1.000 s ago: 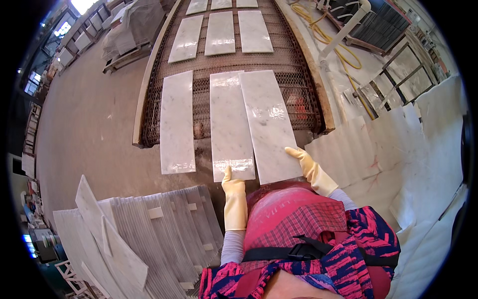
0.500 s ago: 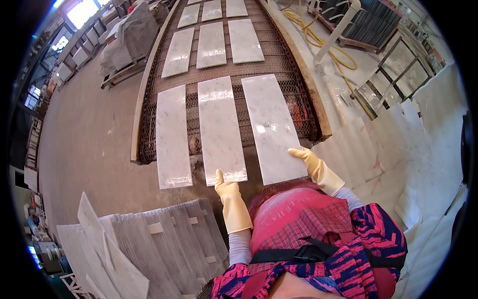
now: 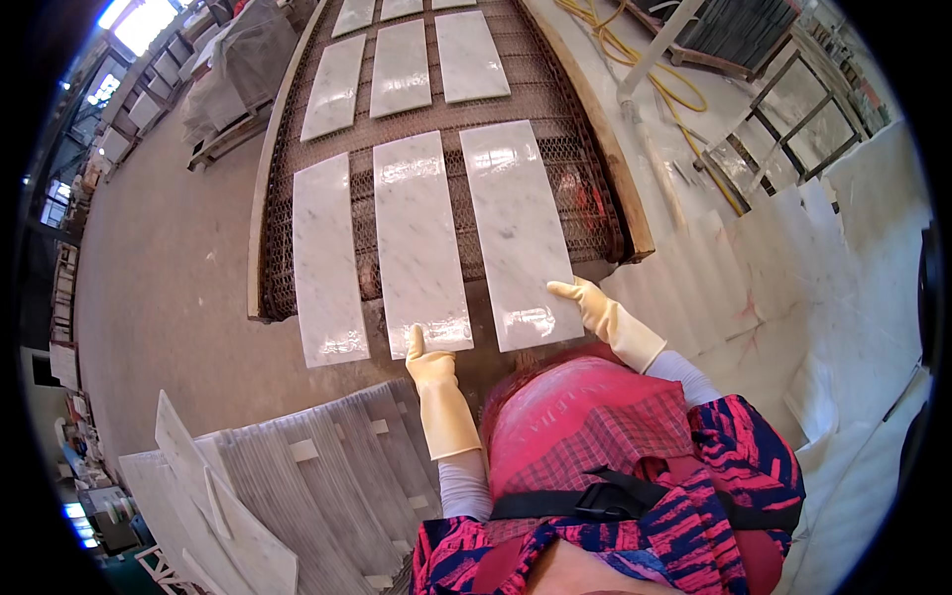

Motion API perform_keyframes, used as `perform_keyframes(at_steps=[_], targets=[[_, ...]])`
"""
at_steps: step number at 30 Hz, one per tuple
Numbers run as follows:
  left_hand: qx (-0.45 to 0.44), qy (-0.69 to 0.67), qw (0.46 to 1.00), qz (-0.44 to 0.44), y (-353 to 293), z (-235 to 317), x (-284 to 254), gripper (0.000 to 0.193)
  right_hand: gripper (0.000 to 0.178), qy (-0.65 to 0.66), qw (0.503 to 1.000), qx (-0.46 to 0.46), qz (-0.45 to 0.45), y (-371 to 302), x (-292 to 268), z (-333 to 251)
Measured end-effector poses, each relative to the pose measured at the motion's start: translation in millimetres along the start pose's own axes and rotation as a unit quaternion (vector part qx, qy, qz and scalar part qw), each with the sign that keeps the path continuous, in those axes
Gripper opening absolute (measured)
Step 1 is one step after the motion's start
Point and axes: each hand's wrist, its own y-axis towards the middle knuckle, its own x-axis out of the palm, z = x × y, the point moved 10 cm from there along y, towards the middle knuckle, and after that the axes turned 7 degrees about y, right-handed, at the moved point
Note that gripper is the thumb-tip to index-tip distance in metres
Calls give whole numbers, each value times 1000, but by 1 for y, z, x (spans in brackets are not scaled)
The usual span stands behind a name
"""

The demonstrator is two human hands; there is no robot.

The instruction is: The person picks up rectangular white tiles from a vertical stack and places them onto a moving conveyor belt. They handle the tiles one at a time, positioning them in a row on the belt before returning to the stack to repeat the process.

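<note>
Three long, wet, white-grey marble slabs lie side by side, their near ends jutting past the end of a mesh conveyor belt. My left hand, in a cream rubber glove, is closed on the near edge of the middle slab, thumb on top and fingers hidden beneath. At the lower right edge of the right slab, my right hand, gloved alike, grips with its thumb over the face; its other fingers are partly hidden. The left slab is untouched.
More slabs lie in rows farther up the belt, between wooden side rails. A leaning stack of thin slabs stands at lower left. White sheeting covers the right side, near a metal frame and a yellow hose.
The whole view has shifted slightly, so belt, slabs and hands appear a little higher and farther left. Both hands keep their hold on the same two slabs.
</note>
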Motion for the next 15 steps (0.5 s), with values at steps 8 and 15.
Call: perform_keyframes(at_steps=[8, 15], targets=[[-8, -7, 999, -48, -5, 2, -4, 92, 35, 14, 999, -1, 30, 10, -6, 3], [-120, -277, 945, -128, -15, -19, -7, 53, 34, 27, 999, -13, 25, 15, -10, 3]])
